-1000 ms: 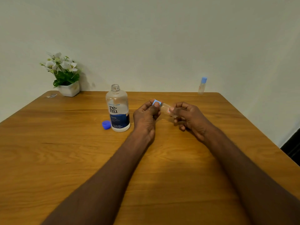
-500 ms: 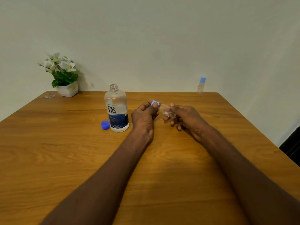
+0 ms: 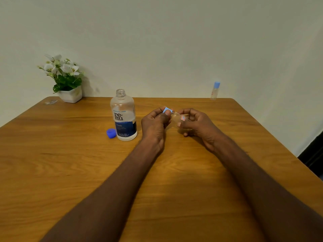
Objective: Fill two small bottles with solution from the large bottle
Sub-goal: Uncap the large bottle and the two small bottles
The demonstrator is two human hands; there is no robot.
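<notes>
Near the centre of the frame, a small bottle point(image 3: 178, 117) is being held on its side above the table point(image 3: 70, 163), its clear body being gripped in the curled fingers and thumb of the right hand point(image 3: 197, 126), while its pale blue cap point(image 3: 167, 110) is being pinched between the thumb and fingers of the left hand point(image 3: 153, 124). The small bottle is being judged light, thin-walled and smooth, so a firm hold around the middle of the body is being advised, with the turning effort being taken at the cap alone. Left of the hands, the large bottle point(image 3: 124, 117) is standing open beside its dark blue cap point(image 3: 111, 133); being fuller and heavier, it is best taken around its labelled waist. A second small bottle point(image 3: 215, 90) is standing capped at the upper right.
</notes>
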